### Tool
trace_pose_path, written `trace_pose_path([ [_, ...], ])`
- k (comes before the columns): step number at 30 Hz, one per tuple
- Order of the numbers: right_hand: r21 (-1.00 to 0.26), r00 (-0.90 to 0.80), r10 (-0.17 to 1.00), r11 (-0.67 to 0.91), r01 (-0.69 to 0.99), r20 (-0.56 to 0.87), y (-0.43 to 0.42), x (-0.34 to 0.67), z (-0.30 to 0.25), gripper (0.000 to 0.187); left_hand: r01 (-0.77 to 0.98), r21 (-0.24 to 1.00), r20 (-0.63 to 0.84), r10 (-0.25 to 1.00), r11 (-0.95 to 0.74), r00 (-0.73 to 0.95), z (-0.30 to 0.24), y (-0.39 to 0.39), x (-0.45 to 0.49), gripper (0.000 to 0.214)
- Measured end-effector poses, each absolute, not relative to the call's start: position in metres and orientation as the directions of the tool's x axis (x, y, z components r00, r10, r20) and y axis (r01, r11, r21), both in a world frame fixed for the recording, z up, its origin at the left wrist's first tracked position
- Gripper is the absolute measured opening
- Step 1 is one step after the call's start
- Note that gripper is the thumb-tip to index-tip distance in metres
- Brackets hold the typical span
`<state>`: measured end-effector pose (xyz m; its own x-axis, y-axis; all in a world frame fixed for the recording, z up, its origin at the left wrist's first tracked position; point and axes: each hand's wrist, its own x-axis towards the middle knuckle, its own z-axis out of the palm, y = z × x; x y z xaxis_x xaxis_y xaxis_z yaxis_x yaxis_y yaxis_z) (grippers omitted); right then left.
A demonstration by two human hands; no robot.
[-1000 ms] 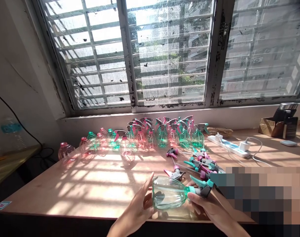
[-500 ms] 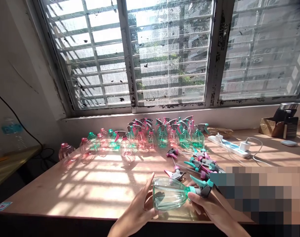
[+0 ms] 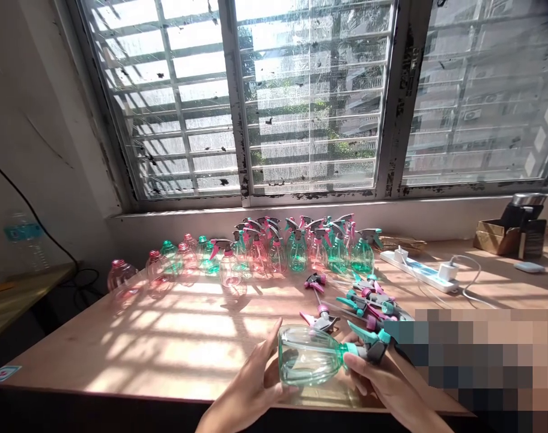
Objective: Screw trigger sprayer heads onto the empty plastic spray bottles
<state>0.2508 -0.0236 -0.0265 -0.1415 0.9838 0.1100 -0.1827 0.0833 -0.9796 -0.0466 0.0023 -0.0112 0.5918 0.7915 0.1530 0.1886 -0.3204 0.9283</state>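
Observation:
A clear green spray bottle [image 3: 307,356] lies sideways in the air above the table's front edge, held between my two hands. My left hand [image 3: 258,376] is closed round its base end. At the neck, the fingers of my right hand [image 3: 373,376] grip the teal collar of the grey and teal trigger sprayer [image 3: 371,344]. A thin tube runs inside the bottle. Just beyond lies a pile of loose trigger sprayers [image 3: 373,300] in pink, teal and grey. One pink and grey sprayer [image 3: 322,319] rests right behind the bottle.
Along the wall stand several bottles with sprayers fitted [image 3: 297,252]. Open-necked pink and green bottles [image 3: 160,273] stand to their left. A white power strip [image 3: 420,270] with plugs and cables is at right, near a cardboard box [image 3: 497,237]. A blurred patch covers the lower right.
Both hands keep the same hold on the spray bottle, which has rolled slightly about its length. The view has shifted a little.

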Motion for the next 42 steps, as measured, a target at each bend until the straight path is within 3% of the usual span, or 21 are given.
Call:
trace_pose_path([
  [6, -0.987, -0.153, 0.981, 0.098, -0.13, 0.118, -0.025, 0.248, -0.023, 0.051, 0.252, 0.916, 0.147, 0.848, -0.311, 0.51, -0.011, 0.0, -0.045, 0.107],
  [11, -0.988, -0.139, 0.983, 0.108, -0.113, 0.123, -0.022, 0.25, -0.031, 0.047, 0.142, 0.942, 0.175, 0.807, -0.303, 0.563, -0.015, 0.003, -0.049, 0.085],
  [17, -0.987, -0.091, 0.987, 0.124, -0.102, 0.133, -0.02, 0.25, -0.035, 0.043, 0.044, 0.967, 0.172, 0.771, -0.251, 0.613, -0.008, 0.002, -0.043, 0.096],
  [23, -0.985, -0.099, 0.984, 0.14, -0.101, 0.15, -0.023, 0.246, -0.024, 0.046, 0.093, 0.966, 0.143, 0.796, -0.242, 0.589, -0.011, 0.001, -0.046, 0.105],
  [28, -0.992, -0.088, 0.989, 0.117, -0.056, 0.121, -0.026, 0.245, -0.018, 0.047, 0.091, 0.959, 0.179, 0.82, -0.27, 0.544, -0.014, 0.003, -0.047, 0.09],
  [36, -0.991, -0.088, 0.987, 0.133, -0.014, 0.134, -0.026, 0.246, -0.02, 0.052, 0.044, 0.963, 0.188, 0.779, -0.266, 0.598, -0.008, 0.001, -0.044, 0.093],
  [42, -0.99, -0.077, 0.99, 0.11, -0.093, 0.117, -0.028, 0.243, -0.017, 0.049, 0.065, 0.963, 0.18, 0.808, -0.26, 0.562, -0.015, 0.003, -0.046, 0.098],
])
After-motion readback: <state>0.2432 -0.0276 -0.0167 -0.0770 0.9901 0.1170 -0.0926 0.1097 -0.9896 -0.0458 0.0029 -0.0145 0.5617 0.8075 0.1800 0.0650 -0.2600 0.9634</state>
